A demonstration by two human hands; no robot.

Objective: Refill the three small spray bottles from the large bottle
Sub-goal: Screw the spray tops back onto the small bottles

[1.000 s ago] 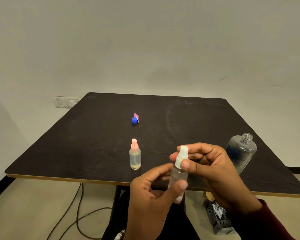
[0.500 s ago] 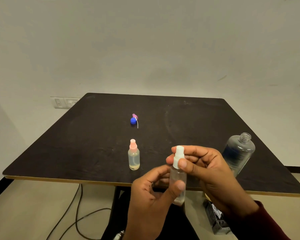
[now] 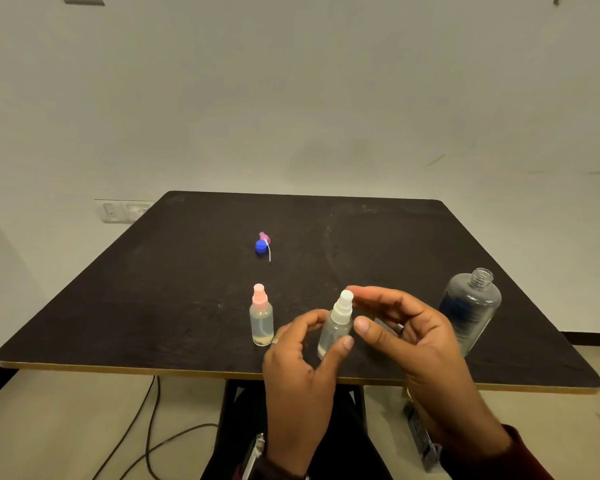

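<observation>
White-capped spray bottle [image 3: 336, 327] stands tilted above the table's [image 3: 153, 289] near edge, its body pinched by the left hand [image 3: 298, 368]; the right hand [image 3: 406, 334] curls loosely beside its cap, fingertips near the nozzle, gripping nothing.

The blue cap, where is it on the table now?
In the head view the blue cap lies mid-table, left of centre, touching a pink spray head, well behind the pink-topped bottle.
</observation>
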